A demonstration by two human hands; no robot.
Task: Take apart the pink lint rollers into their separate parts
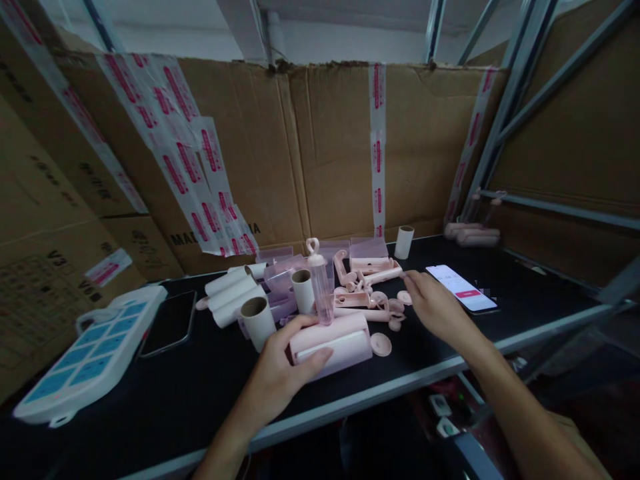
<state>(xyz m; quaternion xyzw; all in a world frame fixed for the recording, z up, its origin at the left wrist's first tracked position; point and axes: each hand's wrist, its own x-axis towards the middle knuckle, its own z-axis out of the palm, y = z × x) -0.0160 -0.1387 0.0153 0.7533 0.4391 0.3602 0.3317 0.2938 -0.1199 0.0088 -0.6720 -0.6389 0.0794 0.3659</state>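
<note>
The cardboard (pixel 330 153) stands beyond both sets of fingers, and the black surface (pixel 200 407) spreads beneath them. Well to the left of the left fingers (pixel 314 364) lies the power strip (pixel 95 360), white with blue panels; between it and them is the dark phone (pixel 173 325), flat. To the right of the right fingers (pixel 416 283) lies the lit phone (pixel 461 287).

The pink case (pixel 345 343) is in the left fingers, which grasp its left end, the thumb across the front and the others behind and on top. It lies lengthwise, pointing away from them to the right, with a white piece along its front. The right fingers are well apart from it, at the right end of a pink bar (pixel 385 275); whether they grip that bar I cannot tell.

Just beyond the left fingers stands one white roll (pixel 258 325), with more rolls (pixel 233 297) lying farther left. The clear tube (pixel 323 293) rises upright behind the case, near the left fingertips. Small pink parts (pixel 354 300) are heaped between the two hands, and a pink disc (pixel 381 345) lies just right of the case, nearer than the right fingers.
</note>
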